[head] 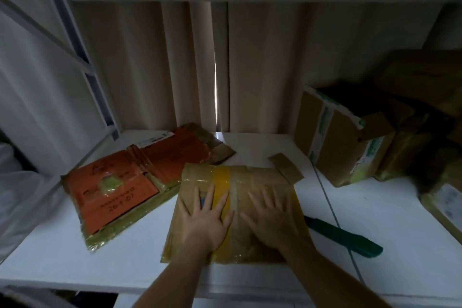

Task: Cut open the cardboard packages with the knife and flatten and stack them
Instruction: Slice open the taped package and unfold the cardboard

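Both hands, left hand [203,217] and right hand [271,220], flat and open on the flat box [237,207]. Looks light, bendy, slippery with tape; best grabbed by the edges.

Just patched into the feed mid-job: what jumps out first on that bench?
Both hands, the left hand and the right hand, press flat with spread fingers on a taped brown package at the front centre of the white table. To its left lies a flattened orange package; a green-handled knife rests untouched on the right. Unopened boxes stand at the back right.
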